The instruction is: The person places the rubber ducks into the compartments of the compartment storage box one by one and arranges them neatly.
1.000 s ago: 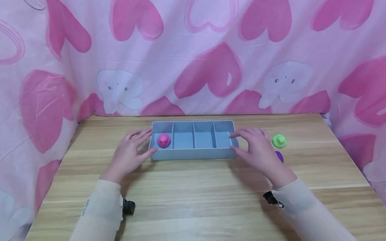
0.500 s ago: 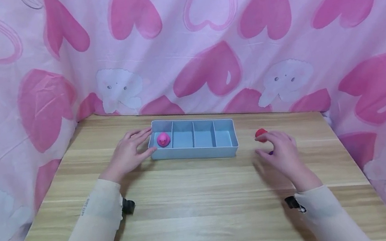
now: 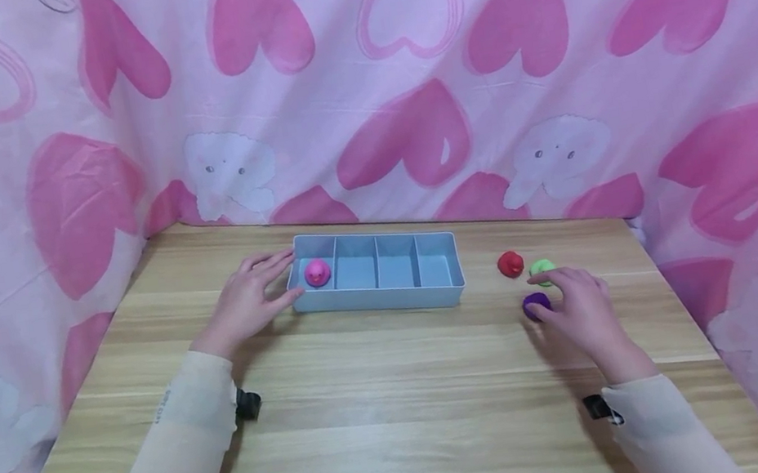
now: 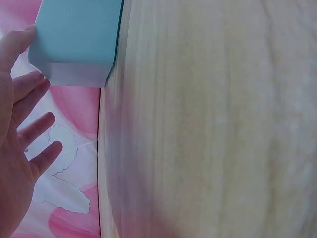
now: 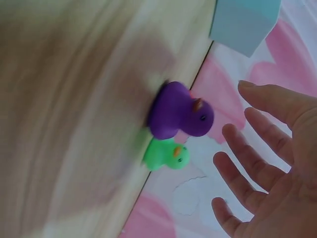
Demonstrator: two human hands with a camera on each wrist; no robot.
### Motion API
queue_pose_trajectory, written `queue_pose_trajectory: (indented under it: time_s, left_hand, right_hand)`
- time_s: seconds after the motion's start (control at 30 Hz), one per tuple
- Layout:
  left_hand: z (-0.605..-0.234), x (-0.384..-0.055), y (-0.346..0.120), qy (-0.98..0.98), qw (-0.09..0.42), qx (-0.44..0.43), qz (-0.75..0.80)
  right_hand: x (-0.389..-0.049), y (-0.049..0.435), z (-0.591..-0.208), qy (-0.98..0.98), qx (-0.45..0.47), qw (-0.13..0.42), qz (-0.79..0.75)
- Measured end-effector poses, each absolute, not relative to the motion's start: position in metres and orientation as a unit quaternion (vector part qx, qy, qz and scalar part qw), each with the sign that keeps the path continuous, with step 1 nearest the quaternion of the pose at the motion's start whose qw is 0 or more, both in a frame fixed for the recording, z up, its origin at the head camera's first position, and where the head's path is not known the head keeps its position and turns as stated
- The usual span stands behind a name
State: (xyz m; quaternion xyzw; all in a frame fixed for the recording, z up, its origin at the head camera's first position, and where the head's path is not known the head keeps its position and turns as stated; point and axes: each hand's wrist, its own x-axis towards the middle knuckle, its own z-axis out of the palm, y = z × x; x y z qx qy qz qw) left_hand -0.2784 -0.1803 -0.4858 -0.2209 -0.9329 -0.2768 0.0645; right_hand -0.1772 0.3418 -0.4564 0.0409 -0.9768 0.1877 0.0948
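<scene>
A light blue tray [image 3: 382, 300] with a row of compartments stands toward the back of the table. In its leftmost compartment sits a pink rubber duck [image 3: 317, 272]. My left hand [image 3: 239, 310] touches the tray's left end, thumb at the front corner and fingers, fairly straight, toward the back. To the right of the tray, my right hand [image 3: 588, 315] hovers with spread fingers beside a purple rubber duck [image 3: 534, 304]. Just behind that is a green duck [image 3: 542, 268], partly covered by the fingers in the head view. A red duck [image 3: 511, 263] lies nearer the tray.
The wooden table [image 3: 381, 435] reaches back to a pink curtain [image 3: 391, 77] printed with hearts. Another curtain panel closes off the left side, and more fabric hangs at the right. A small black wrist camera [image 3: 248, 404] is strapped under the left sleeve.
My right hand has left the tray's right end and moved right, over to the ducks. The red duck has come into full view. My left hand has stayed at the tray.
</scene>
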Motion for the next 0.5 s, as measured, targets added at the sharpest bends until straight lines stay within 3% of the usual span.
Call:
queue_pose_trajectory:
  time_s: [0.23, 0.5]
  left_hand:
    - [-0.484, -0.279, -0.18, -0.935, 0.055, -0.22, -0.271]
    - [-0.485, -0.278, -0.181, -0.937, 0.049, -0.215, -0.272]
  right_hand:
    - [-0.171, 0.349, -0.463, -0.981, 0.019, 0.06, 0.184]
    - [-0.171, 0.357, -0.47, -0.982, 0.016, 0.062, 0.179]
